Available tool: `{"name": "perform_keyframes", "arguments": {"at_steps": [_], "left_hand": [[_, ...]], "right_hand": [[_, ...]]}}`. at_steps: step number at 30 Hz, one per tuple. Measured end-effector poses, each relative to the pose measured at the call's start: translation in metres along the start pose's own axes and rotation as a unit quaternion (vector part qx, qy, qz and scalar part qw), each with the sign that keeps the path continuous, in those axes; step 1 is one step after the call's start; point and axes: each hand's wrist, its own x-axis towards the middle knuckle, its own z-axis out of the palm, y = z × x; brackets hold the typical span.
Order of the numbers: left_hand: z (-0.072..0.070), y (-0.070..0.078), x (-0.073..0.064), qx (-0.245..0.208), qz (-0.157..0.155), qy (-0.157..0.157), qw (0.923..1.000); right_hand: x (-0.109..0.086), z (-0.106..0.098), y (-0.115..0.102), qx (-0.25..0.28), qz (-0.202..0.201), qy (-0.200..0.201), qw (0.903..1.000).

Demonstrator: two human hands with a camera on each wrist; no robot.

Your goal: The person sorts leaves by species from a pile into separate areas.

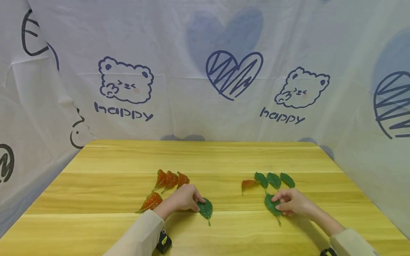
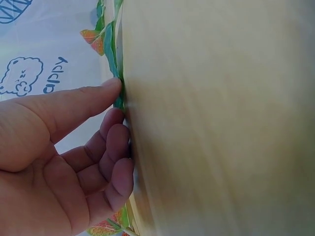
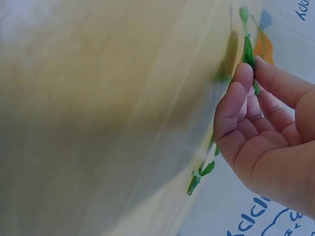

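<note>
My left hand is low over the middle of the table, pinching the left edge of a green serrated leaf whose stem points toward me. In the left wrist view, the thumb of that hand presses on the leaf and the other fingers curl close to the tabletop. On the right, my right hand holds another green leaf between thumb and fingers, its stem hanging down. The right wrist view has this leaf edge-on at the fingertips.
Several red-orange spotted leaves lie left of and behind my left hand. Behind the right hand are three green leaves in a row, with one orange-red leaf at their left. A white printed cloth hangs behind the wooden table.
</note>
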Motion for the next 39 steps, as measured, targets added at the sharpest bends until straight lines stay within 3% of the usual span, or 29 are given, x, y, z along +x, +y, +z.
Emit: {"name": "perform_keyframes", "arguments": {"at_steps": [21,25,30,32,39], "left_hand": [[0.000,-0.002,0.001,-0.002,-0.006,-0.006,1.0000],[-0.001,-0.004,0.002,-0.011,-0.001,-0.011,0.9999],[-0.001,-0.008,0.003,-0.034,0.014,-0.017,0.9992],[-0.001,-0.010,0.003,-0.042,0.019,-0.017,0.9988],[-0.003,-0.011,0.004,-0.067,0.012,0.002,0.9977]], "right_hand": [[0.003,0.001,0.008,-0.003,-0.018,-0.023,0.9996],[0.002,-0.002,0.010,-0.008,-0.045,-0.029,0.9985],[0.006,0.000,0.003,-0.066,-0.072,0.010,0.9951],[0.008,0.004,-0.003,-0.082,-0.059,0.027,0.9945],[0.016,0.018,-0.021,-0.070,-0.063,0.029,0.9951]]}}
